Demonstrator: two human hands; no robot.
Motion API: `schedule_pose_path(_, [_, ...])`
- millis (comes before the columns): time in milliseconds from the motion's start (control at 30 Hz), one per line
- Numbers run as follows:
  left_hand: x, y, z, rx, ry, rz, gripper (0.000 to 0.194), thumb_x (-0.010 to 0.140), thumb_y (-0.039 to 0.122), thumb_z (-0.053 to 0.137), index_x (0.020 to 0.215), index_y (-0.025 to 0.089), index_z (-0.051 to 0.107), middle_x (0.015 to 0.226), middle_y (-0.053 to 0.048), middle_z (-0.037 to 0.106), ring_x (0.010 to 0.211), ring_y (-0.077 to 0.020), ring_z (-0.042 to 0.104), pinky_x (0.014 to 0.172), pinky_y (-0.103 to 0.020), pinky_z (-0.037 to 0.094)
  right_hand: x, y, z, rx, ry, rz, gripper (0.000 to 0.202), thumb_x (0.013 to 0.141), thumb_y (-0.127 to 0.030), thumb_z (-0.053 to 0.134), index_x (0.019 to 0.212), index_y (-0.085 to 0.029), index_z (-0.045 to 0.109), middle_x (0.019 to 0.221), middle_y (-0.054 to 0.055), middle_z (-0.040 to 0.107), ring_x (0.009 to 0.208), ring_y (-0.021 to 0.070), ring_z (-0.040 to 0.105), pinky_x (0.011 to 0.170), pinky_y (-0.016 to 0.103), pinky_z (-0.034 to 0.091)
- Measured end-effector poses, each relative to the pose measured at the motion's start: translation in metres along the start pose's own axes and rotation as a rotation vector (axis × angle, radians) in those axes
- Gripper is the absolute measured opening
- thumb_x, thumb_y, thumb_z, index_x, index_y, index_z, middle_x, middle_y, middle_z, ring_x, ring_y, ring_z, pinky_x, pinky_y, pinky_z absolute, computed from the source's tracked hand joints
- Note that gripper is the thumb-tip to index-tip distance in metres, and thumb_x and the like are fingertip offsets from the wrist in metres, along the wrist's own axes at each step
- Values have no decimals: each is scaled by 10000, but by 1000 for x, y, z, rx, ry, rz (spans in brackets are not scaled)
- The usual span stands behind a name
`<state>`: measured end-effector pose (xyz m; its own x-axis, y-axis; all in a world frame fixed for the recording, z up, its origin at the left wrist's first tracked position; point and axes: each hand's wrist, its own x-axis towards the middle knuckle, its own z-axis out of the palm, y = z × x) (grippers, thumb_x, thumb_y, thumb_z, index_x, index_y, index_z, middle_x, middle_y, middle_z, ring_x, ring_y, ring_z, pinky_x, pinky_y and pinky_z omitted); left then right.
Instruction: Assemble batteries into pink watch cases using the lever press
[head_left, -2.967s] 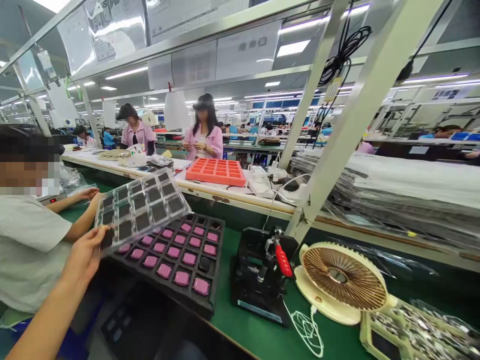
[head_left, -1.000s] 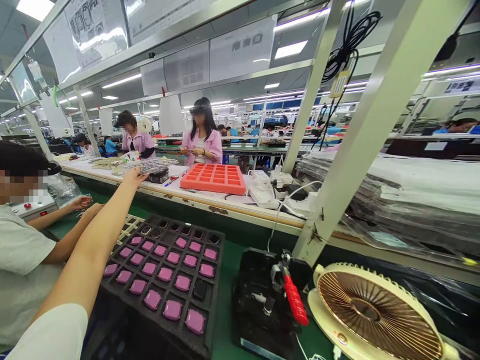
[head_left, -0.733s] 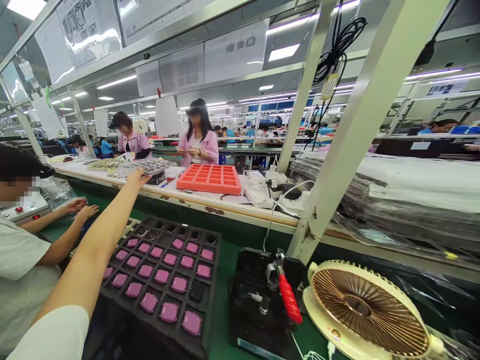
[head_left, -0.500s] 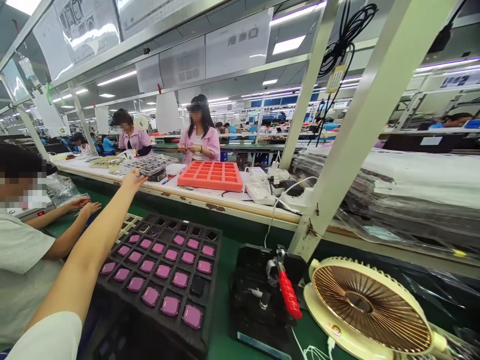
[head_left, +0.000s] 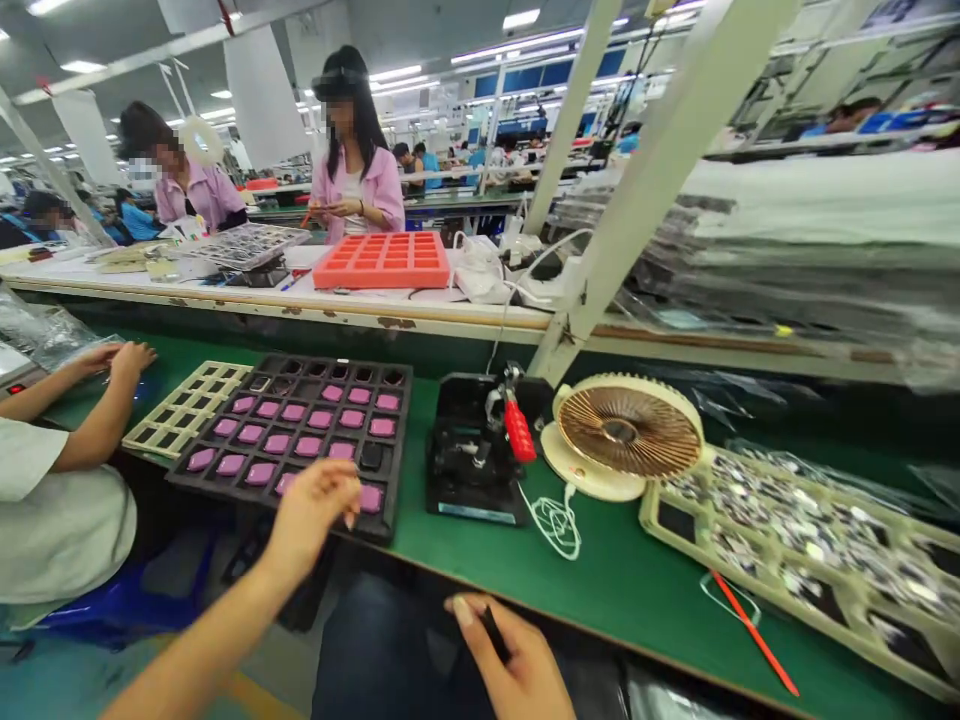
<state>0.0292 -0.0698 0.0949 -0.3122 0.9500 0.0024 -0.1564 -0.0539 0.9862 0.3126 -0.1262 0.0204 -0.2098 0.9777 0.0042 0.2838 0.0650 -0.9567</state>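
Observation:
My left hand is over the near edge of a black foam tray, its fingers curled together; whatever may be in them is hidden. The tray's pockets hold rows of purple, rounded-square watch-like cases, with darker pieces along the far row. Low in front, at the bench's near edge, my right hand is closed around a small dark object, mostly covered by thumb and fingers. Beyond it on the bench stands a black clamp fixture with a red handle.
A cream fan stands right of the fixture, beside a cream tray of small shiny parts and a red stick. An orange foam tray sits on the shelf. At left, a co-worker's hands are near another cream tray.
My left hand has come back from the metal-looking tray on the shelf to the black foam tray's near edge. The view has tipped down, and my right hand has come into sight.

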Motion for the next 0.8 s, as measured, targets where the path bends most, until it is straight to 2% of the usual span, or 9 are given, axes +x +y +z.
schedule_pose_path(133, [-87, -51, 43, 33, -133, -109, 263, 720, 359, 937, 834, 174, 788, 687, -47, 744, 568, -167, 668, 532, -269, 553, 1, -23, 21, 156, 93, -109, 459, 993, -642, 644, 1079, -226, 818, 1021, 100, 800, 964, 260, 752, 910, 342, 602])
schedule_pose_path(200, [-112, -63, 51, 60, -132, -104, 232, 744, 358, 916, 837, 196, 778, 706, -30, 747, 591, -162, 675, 549, -259, 556, -6, -26, 29, 284, 90, -113, 403, 986, -602, 690, 958, -217, 807, 919, 69, 764, 875, 216, 721, 832, 300, 582])
schedule_pose_path(300, [-135, -74, 49, 105, -108, -78, 211, 766, 363, 898, 848, 225, 762, 700, -13, 743, 592, -169, 683, 562, -268, 563, -25, -18, 36, 515, 46, -14, 400, 957, -580, 749, 854, -194, 777, 821, 22, 675, 623, 110, 566, 574, 222, 468])
schedule_pose_path(400, [-148, -80, 44, 175, -111, -43, 190, 762, 375, 902, 858, 266, 779, 743, -26, 769, 596, -190, 695, 574, -302, 579, -44, -6, 37, 678, -33, 78, 419, 898, -596, 810, 908, -177, 789, 863, 0, 598, 512, 38, 356, 432, 197, 261])
schedule_pose_path(500, [-153, -85, 44, 264, -170, 33, 135, 763, 383, 908, 787, 318, 793, 713, -31, 765, 559, -205, 679, 554, -331, 566, -52, 2, 34, 777, -94, 129, 427, 854, -578, 857, 869, -160, 770, 933, -6, 532, 515, 9, 279, 434, 189, 194])
schedule_pose_path(600, [-154, -90, 48, 358, -253, 213, 80, 847, 361, 860, 789, 365, 804, 707, -28, 766, 617, -226, 700, 631, -363, 571, -49, 8, 33, 795, -99, 186, 489, 841, -612, 853, 805, -147, 708, 950, -4, 531, 519, 6, 225, 444, 191, 165])
schedule_pose_path(667, [-154, -91, 50, 405, -307, 321, 58, 884, 339, 837, 893, 393, 817, 767, -21, 791, 696, -235, 732, 698, -368, 580, -44, 11, 34, 756, -58, 176, 529, 824, -655, 847, 796, -155, 679, 866, -6, 532, 520, 26, 227, 440, 195, 183])
schedule_pose_path(767, [-142, -78, 45, 474, -417, 408, 264, 861, 315, 866, 1106, 392, 806, 891, -32, 822, 776, -240, 754, 748, -358, 591, -38, 18, 30, 760, 40, 189, 535, 851, -706, 800, 901, -187, 682, 628, -59, 431, 491, 56, 226, 432, 188, 230])
schedule_pose_path(800, [-130, -69, 39, 523, -419, 426, 250, 869, 305, 857, 1105, 374, 810, 899, -40, 822, 788, -242, 753, 764, -356, 591, -36, 20, 26, 774, 76, 210, 535, 861, -712, 789, 934, -195, 676, 600, -63, 437, 482, 59, 243, 430, 182, 250])
